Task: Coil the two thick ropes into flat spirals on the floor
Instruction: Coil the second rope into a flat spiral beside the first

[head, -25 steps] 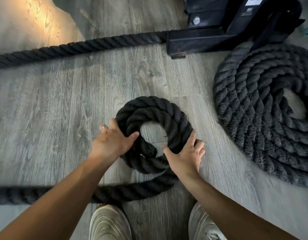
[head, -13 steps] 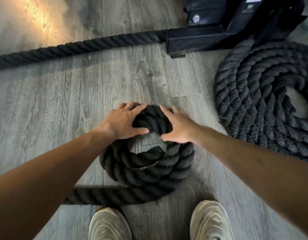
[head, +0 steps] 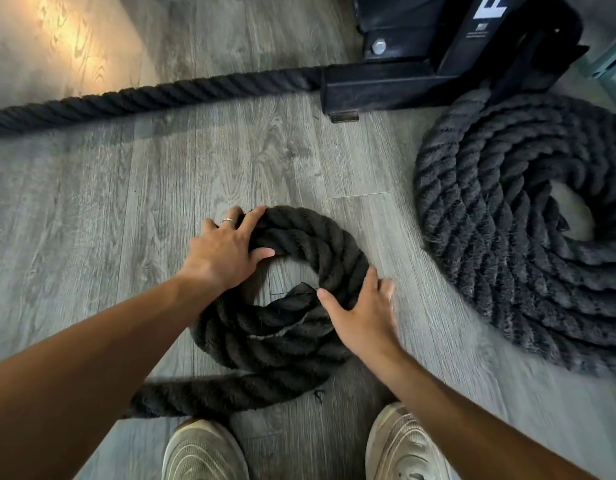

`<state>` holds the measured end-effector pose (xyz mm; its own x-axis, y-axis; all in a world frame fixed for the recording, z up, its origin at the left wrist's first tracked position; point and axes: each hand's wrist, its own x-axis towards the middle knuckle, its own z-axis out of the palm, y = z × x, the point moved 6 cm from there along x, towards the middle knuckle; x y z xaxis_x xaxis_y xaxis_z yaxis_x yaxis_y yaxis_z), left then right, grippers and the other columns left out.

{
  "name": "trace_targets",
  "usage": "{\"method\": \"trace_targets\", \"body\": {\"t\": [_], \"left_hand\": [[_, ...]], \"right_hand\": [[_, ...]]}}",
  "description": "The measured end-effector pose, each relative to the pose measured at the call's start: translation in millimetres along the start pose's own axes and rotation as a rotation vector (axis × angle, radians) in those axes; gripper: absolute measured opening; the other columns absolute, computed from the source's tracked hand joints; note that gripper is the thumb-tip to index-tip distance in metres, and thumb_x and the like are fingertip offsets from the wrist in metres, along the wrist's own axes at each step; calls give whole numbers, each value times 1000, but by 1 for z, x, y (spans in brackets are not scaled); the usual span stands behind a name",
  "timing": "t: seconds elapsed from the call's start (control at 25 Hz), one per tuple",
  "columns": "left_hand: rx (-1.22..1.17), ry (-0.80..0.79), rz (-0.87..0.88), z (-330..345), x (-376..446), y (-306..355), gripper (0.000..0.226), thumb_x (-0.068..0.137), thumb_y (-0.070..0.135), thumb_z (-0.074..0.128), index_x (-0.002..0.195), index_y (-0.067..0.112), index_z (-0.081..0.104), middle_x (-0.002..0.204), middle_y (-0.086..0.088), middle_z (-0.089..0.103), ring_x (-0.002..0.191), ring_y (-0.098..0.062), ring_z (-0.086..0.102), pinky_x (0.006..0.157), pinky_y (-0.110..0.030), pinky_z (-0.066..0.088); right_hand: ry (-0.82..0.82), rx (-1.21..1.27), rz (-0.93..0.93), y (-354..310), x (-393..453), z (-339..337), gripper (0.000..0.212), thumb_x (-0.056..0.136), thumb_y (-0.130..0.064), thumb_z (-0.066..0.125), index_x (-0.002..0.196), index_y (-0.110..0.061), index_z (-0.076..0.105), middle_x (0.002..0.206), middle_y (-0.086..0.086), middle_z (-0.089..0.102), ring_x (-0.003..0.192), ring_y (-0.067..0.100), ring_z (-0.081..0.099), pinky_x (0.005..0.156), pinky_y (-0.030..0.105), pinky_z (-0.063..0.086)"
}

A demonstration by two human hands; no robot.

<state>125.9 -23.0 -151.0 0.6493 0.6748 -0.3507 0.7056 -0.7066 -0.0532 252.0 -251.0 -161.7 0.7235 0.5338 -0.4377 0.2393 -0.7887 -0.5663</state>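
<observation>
The left hand (head: 227, 251) grips the far-left arc of the small rope coil (head: 289, 320) lying on the floor (head: 92, 209) between both hands, the right hand (head: 362, 313) clasps its right rim, and the finished large coil (head: 500, 237) lies well right of it.

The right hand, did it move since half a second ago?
Yes. The right hand slid from the small coil's far top, by the left hand, round to its right side, closer to the shoes.

left hand (head: 225, 252): fingers curled, clamped | right hand (head: 360, 315): likewise | arms extended
</observation>
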Motion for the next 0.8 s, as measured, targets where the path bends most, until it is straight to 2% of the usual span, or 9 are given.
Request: {"method": "trace_targets", "body": {"t": [0.08, 0.16, 0.28, 0.36, 0.44, 0.52, 0.6, 0.72, 0.8], "left_hand": [[-72, -38, -124, 2, -7, -12, 99, 75, 89, 6, 158, 38, -6, 153, -18, 36, 118, -45, 52, 94, -54, 50], [-163, -106, -257, 8, -23, -21, 97, 84, 85, 22, 159, 36, -13, 158, -25, 29, 124, -50, 51, 105, -53, 43], [-349, -222, -383, 17, -61, -19, 97, 91, 75, 40, 156, 42, -24, 163, -32, 14, 131, -54, 49, 107, -52, 42], [-405, -252, -421, 24, -75, -13, 97, 90, 76, 40, 155, 44, -25, 163, -36, 8, 128, -54, 52, 106, -52, 46], [-382, -268, -428, 26, -77, -10, 98, 90, 77, 39, 156, 40, -24, 161, -39, 8, 126, -54, 54, 105, -52, 46], [-376, -293, -429, 22, -73, -10, 100, 89, 76, 41, 160, 34, -15, 160, -37, 14, 130, -52, 50, 107, -52, 44], [-333, -281, -426, 11, -62, -13, 97, 88, 77, 43, 160, 25, 4, 159, -32, 22, 133, -51, 47, 105, -53, 43], [-337, -163, -376, -8, -36, -15, 86, 93, 71, 43, 147, 6, 24, 153, -27, 35, 135, -47, 45, 104, -52, 41], [-412, -135, -313, -8, -22, -17, 82, 94, 67, 47, 145, 7, 25, 145, -27, 46, 132, -45, 49, 102, -51, 42]], "right_hand": [[-56, -27, -54, -12, 30, -9, 99, 77, -68, 68, 155, -28, 24, 145, 4, 31, 134, 29, 43, 104, 48, 46], [-86, -81, -140, -33, 60, -21, 97, 77, -62, 72, 157, -31, 26, 150, 2, 35, 140, 27, 37, 112, 48, 38], [-30, -207, -291, -65, 87, -37, 94, 73, -69, 72, 153, -31, 38, 145, -2, 46, 139, 25, 38, 113, 45, 34], [-10, -250, -207, -63, 90, -36, 101, 68, -80, 66, 152, -31, 36, 151, 3, 43, 142, 29, 34, 114, 51, 30], [24, -248, -63, -47, 73, -27, 106, 72, -86, 55, 156, -30, 23, 158, 10, 30, 145, 35, 26, 115, 57, 25], [126, -200, -27, -27, 34, -16, 101, 80, -79, 51, 158, -28, 14, 157, 12, 24, 143, 35, 24, 114, 56, 25], [198, -138, 7, -4, -10, -10, 101, 83, -74, 52, 160, -25, 8, 157, 12, 21, 141, 34, 23, 113, 54, 24], [164, -82, 103, 21, -50, -1, 111, 82, -74, 55, 161, -21, -2, 157, 12, 18, 142, 33, 20, 114, 52, 23], [96, 31, 148, 22, -56, 5, 109, 86, -68, 57, 160, -22, -9, 156, 13, 15, 146, 34, 16, 115, 51, 24]]}}
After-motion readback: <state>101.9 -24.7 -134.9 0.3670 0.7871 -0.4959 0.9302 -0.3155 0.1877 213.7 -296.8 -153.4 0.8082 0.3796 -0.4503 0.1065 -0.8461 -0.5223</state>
